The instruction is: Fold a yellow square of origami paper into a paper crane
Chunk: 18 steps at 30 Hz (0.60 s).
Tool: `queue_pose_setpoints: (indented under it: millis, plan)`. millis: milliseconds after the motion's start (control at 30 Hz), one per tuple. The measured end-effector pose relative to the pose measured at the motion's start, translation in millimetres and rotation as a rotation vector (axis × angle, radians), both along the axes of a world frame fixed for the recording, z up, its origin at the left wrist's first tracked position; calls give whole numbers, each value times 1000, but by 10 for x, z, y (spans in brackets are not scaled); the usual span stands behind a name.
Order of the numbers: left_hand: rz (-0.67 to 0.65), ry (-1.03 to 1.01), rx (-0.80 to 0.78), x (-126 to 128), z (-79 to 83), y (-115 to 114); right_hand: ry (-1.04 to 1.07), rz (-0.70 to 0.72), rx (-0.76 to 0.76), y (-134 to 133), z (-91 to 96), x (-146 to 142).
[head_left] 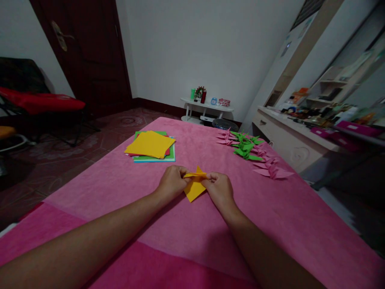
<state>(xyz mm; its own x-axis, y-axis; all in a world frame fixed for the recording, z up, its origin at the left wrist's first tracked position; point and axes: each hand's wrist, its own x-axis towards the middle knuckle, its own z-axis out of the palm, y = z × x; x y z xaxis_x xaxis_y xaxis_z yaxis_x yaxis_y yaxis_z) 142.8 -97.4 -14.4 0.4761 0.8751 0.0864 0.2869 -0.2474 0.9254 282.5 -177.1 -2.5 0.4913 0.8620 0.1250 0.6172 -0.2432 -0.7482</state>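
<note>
A partly folded yellow paper [194,188] lies on the pink cloth-covered table [168,233] in front of me. My left hand [172,182] pinches its left edge with closed fingers. My right hand [220,188] pinches its right edge the same way. Both hands rest on the cloth, with the paper's point sticking out between them toward me.
A stack of coloured paper sheets [151,146], yellow on top, lies at the far left of the table. Several folded pink and green paper cranes [251,152] sit in a row at the far right. A dresser [288,136] stands right of the table, a small white shelf [206,107] against the wall.
</note>
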Motion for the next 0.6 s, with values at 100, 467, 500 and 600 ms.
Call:
queue_pose_setpoints:
  millis: [100, 467, 500, 600]
  plan:
    - [-66, 18, 12, 6, -20, 8, 56, 42, 51, 12, -17, -19]
    - [-51, -23, -40, 43, -64, 41, 176, 62, 80, 45, -88, -24]
    - [-76, -40, -68, 39, -31, 35, 179, 67, 81, 45, -91, -16]
    - [-207, -108, -212, 0, 110, 12, 212, 64, 96, 54, -107, 21]
